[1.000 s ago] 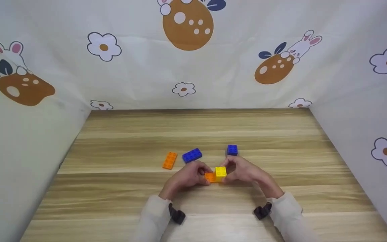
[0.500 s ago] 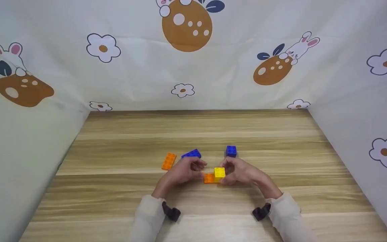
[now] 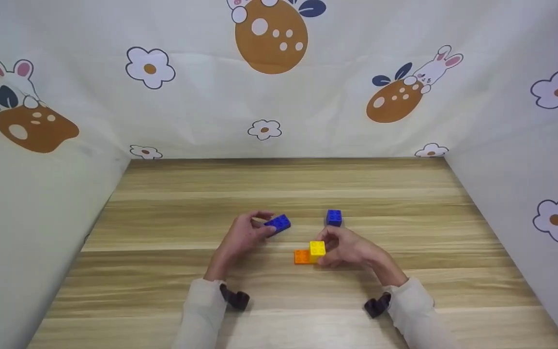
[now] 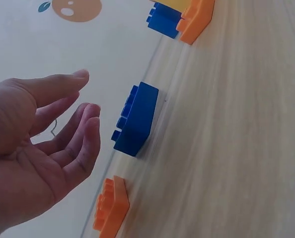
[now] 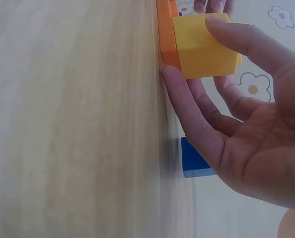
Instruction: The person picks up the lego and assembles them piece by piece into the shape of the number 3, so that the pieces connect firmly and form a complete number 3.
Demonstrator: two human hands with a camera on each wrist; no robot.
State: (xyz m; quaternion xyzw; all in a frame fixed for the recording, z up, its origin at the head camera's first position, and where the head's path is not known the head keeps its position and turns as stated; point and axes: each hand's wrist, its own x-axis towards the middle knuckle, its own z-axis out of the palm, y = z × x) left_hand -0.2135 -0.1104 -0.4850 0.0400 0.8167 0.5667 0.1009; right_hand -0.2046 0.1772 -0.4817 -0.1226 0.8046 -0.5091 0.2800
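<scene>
My right hand [image 3: 326, 248] pinches a yellow brick [image 3: 317, 248] between thumb and fingers. That brick sits on one end of an orange brick [image 3: 301, 256] lying on the wooden table [image 3: 279, 184]. The right wrist view shows the same hold [image 5: 193, 49] on the yellow brick [image 5: 199, 37] over the orange one [image 5: 166, 34]. My left hand [image 3: 265, 223] hovers beside a long blue brick [image 3: 279, 224], fingers spread and relaxed. In the left wrist view a gap separates this hand [image 4: 88, 94] from the blue brick [image 4: 136, 119].
A small blue brick [image 3: 333, 217] stands just beyond my right hand. A flat orange brick [image 4: 111, 208] lies under my left hand, hidden in the head view. Printed cloth walls [image 3: 279, 97] close the table on three sides.
My left hand let go of the orange-and-yellow pair and moved left and away to the long blue brick. The right hand stayed on the yellow brick.
</scene>
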